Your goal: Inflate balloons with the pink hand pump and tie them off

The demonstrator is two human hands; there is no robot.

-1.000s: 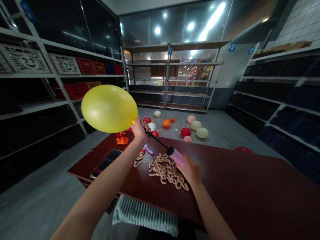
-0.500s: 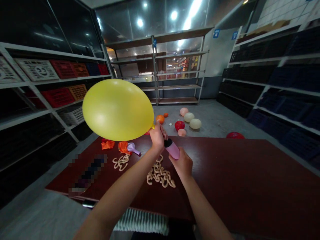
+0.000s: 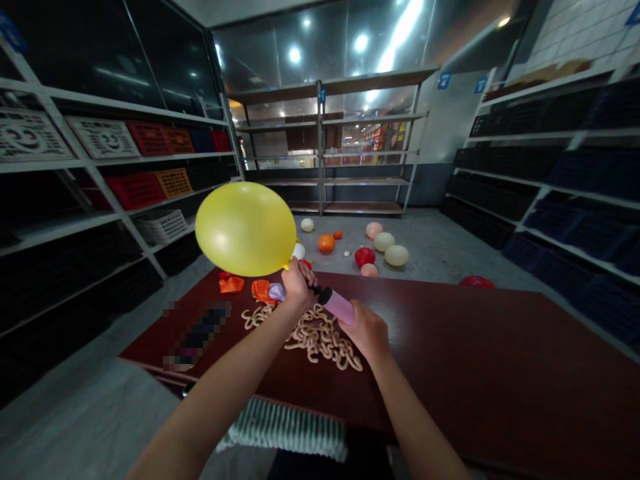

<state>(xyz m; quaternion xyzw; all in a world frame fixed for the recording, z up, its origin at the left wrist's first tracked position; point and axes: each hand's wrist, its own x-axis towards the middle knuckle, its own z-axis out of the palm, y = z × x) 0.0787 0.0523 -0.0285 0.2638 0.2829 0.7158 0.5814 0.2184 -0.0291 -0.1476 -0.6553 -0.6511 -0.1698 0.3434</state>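
An inflated yellow balloon [image 3: 245, 229] hangs over the far left part of the dark red table [image 3: 475, 353]. My left hand [image 3: 298, 285] is closed round the balloon's neck where it sits on the black nozzle of a pink hand pump [image 3: 336, 304]. My right hand [image 3: 367, 331] grips the pump's pink barrel from below. Under the pump lies a heap of beige strips [image 3: 320, 337], too small to name, with a smaller bunch of strips [image 3: 254, 316] to its left.
Limp orange balloons [image 3: 233, 285] and a purple one [image 3: 277, 291] lie on the table's far edge. A blurred dark item [image 3: 196, 335] lies at left. Several inflated balloons [image 3: 384, 249] rest on the floor beyond. Shelving with crates lines the walls. A striped cloth [image 3: 285, 429] hangs below the near table edge.
One second ago the pump's rod was drawn out; it has been pushed in and stays nearly closed. The balloon looks smaller and farther away than half a second ago. The head view shifted.
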